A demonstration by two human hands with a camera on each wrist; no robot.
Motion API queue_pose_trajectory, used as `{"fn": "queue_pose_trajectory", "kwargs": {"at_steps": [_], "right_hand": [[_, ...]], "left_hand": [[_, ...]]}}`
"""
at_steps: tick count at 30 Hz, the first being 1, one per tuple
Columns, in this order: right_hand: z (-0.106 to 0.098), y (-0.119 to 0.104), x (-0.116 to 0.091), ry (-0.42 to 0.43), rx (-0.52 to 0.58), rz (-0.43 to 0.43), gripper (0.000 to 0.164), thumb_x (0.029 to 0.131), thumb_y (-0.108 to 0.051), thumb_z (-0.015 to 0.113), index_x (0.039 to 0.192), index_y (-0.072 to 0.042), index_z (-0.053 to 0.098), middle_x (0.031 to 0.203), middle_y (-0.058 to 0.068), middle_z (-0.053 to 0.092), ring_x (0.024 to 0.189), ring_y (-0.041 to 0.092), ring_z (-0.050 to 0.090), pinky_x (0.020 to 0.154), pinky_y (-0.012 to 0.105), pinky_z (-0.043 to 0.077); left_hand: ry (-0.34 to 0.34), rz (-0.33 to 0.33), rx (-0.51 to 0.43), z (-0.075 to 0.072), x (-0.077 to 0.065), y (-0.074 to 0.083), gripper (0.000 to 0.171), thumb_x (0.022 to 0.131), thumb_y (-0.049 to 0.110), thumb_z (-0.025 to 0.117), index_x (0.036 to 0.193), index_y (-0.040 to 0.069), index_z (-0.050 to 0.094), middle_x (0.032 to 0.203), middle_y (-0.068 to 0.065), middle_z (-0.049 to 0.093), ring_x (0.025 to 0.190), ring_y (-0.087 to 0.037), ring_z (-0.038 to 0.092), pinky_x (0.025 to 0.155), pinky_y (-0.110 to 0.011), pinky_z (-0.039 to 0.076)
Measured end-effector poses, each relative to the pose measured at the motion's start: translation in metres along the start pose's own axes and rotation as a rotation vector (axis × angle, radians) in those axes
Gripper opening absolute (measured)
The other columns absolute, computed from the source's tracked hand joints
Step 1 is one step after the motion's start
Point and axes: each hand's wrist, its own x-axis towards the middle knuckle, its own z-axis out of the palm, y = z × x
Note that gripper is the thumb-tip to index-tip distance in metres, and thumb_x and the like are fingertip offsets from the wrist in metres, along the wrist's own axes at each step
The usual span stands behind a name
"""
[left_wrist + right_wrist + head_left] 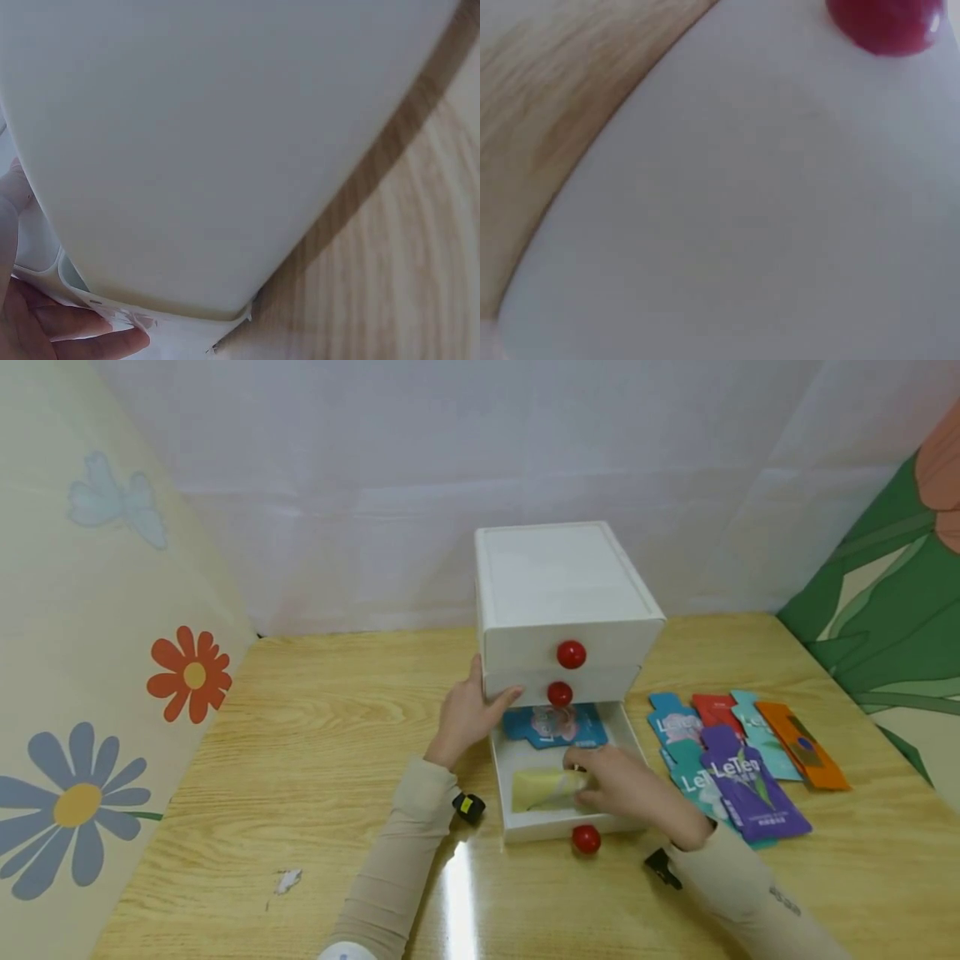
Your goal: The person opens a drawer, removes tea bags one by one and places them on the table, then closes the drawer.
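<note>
A white drawer cabinet (pixel 562 568) with red round knobs stands on the table, its bottom drawer (pixel 504 827) pulled out. My left hand (pixel 467 714) rests against the cabinet's left front corner, thumb over the middle drawer's front and fingers along the side. Inside the drawer, my right hand (pixel 622 785) pinches the right end of a yellow sachet (pixel 536 789), which lies near the drawer front. Behind it a blue sachet (pixel 525 727) lies partly under the middle drawer. In the right wrist view, the drawer front (pixel 727 187) and its red knob (pixel 889 22) hide the hand.
Right of the cabinet lies an overlapping pile of sachets, including a purple one (pixel 757 789), an orange one (pixel 806 747) and a red one (pixel 712 707). A white curtain (pixel 360 502) hangs behind the table. Painted panels stand at both sides.
</note>
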Motion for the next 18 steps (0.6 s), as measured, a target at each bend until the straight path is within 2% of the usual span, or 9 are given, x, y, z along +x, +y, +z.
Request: {"fn": "queue_pose_trajectory", "kwargs": {"at_steps": [7, 12, 18], "right_hand": [[-0.005, -0.004, -0.005, 0.044, -0.055, -0.076, 0.016, 0.072, -0.009, 0.075, 0.081, -0.012, 0.062, 0.071, -0.007, 0.06, 0.062, 0.006, 0.05, 0.054, 0.025, 0.043], [-0.012, -0.008, -0.013, 0.127, -0.109, -0.099, 0.018, 0.07, -0.007, 0.076, 0.075, -0.015, 0.06, 0.074, -0.004, 0.064, 0.064, 0.013, 0.058, 0.054, 0.028, 0.046], [-0.021, -0.012, -0.025, 0.25, -0.139, -0.141, 0.019, 0.067, -0.003, 0.077, 0.072, -0.013, 0.062, 0.073, -0.003, 0.064, 0.063, 0.013, 0.058, 0.053, 0.028, 0.047]], "left_hand": [[-0.004, -0.005, 0.004, 0.0, 0.0, 0.0, 0.07, 0.085, 0.048, 0.057, 0.133, 0.003, 0.031, 0.084, -0.018, 0.062, 0.069, -0.026, 0.061, 0.057, -0.032, 0.049], [-0.007, -0.008, 0.001, 0.0, 0.0, 0.0, 0.071, 0.085, 0.048, 0.057, 0.134, 0.002, 0.031, 0.085, -0.019, 0.062, 0.07, -0.027, 0.061, 0.059, -0.034, 0.05], [-0.003, -0.001, -0.001, 0.0, 0.0, -0.001, 0.072, 0.086, 0.048, 0.056, 0.134, 0.001, 0.03, 0.086, -0.019, 0.063, 0.072, -0.027, 0.061, 0.06, -0.035, 0.05]]}}
